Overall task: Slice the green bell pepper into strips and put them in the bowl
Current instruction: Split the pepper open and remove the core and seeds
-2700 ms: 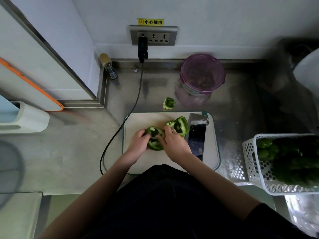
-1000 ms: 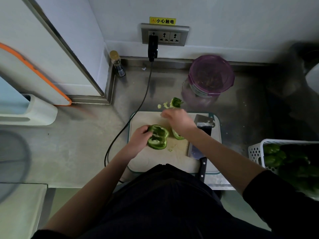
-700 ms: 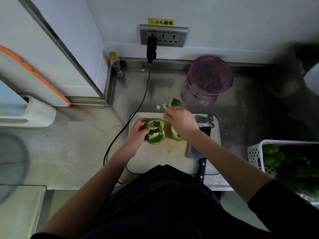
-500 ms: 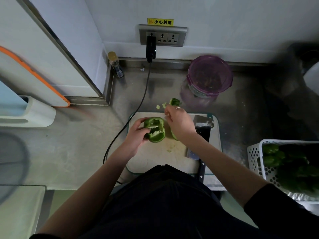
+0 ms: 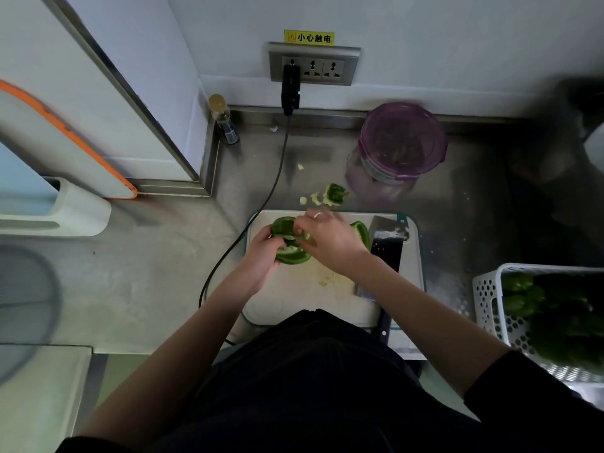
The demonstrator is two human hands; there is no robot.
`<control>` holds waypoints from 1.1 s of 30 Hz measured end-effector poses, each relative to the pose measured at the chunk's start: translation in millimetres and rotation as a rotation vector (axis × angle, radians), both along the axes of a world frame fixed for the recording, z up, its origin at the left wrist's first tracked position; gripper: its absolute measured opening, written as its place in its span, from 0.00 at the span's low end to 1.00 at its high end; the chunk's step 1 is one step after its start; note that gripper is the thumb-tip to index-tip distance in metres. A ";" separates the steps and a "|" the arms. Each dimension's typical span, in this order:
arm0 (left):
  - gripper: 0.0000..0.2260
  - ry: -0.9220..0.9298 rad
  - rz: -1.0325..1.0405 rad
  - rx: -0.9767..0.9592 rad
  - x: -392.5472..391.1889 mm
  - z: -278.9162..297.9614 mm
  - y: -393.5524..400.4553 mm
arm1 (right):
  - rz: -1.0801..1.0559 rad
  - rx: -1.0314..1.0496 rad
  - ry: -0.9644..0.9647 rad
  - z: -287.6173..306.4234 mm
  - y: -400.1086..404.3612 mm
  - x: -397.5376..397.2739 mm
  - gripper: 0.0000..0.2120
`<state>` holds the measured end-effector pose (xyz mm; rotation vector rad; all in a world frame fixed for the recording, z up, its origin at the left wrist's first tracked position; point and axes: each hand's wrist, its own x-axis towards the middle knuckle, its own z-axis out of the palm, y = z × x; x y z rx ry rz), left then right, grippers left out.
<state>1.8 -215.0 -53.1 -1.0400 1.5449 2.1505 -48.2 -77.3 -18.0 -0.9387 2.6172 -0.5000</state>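
Observation:
My left hand (image 5: 261, 250) grips a green bell pepper half (image 5: 291, 253) above the white cutting board (image 5: 294, 295). The fingers of my right hand (image 5: 330, 240) reach into that half's hollow at its pale core. A second pepper half (image 5: 362, 232) lies on the board just behind my right hand. The cut stem and pale core scraps (image 5: 330, 195) sit on the counter beyond the board. A cleaver (image 5: 387, 245) lies on the board's right side, blade flat. A purple-rimmed bowl (image 5: 403, 142) stands at the back by the wall.
A white basket (image 5: 487, 295) of green peppers stands at the right. A black cable (image 5: 261, 207) runs from the wall socket (image 5: 313, 65) past the board's left edge. A small bottle (image 5: 225, 120) stands in the back corner. A white-and-orange appliance (image 5: 62, 197) is at the left.
My right hand dropped core scraps beyond the board, then came back onto the pepper half in my left hand. The left hand raised and turned that half slightly.

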 end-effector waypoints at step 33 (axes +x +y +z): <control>0.13 -0.013 -0.346 -0.160 0.0 8.8 10.7 | 0.014 0.256 -0.013 -3.7 17.3 6.7 0.17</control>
